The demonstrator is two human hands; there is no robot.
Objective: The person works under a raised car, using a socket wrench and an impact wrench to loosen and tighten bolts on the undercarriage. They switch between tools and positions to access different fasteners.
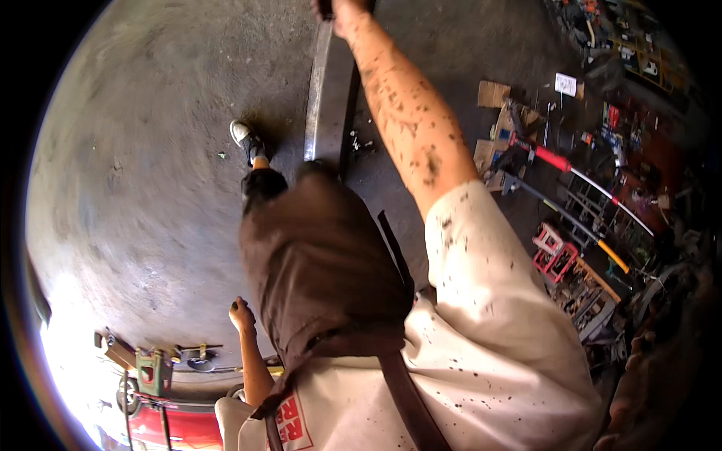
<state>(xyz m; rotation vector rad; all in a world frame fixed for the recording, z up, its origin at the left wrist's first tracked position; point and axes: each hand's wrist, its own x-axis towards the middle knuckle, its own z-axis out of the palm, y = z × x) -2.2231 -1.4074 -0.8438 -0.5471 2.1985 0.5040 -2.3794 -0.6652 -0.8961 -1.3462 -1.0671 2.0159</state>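
My right arm, spotted with dark marks, reaches to the top edge. There my right hand [349,15] is partly cut off by the picture's edge, by the upper end of a long grey metal beam [320,90]. Something dark shows at its fingers, and I cannot tell whether it is grip or grime. Down on the left, my left hand [242,316] hangs beside the brown apron [320,263], over the floor. Its fingers are curled in, their tips dark. Whatever they may hold is too small to make out.
At right lie a red-handled long tool [553,158], a yellow-ended bar [613,255], a red frame [555,252] and cardboard pieces [494,94]. Behind at lower left are a red car [192,427] and a green metal stand [154,370]. My shoe [241,134] is on the stained floor.
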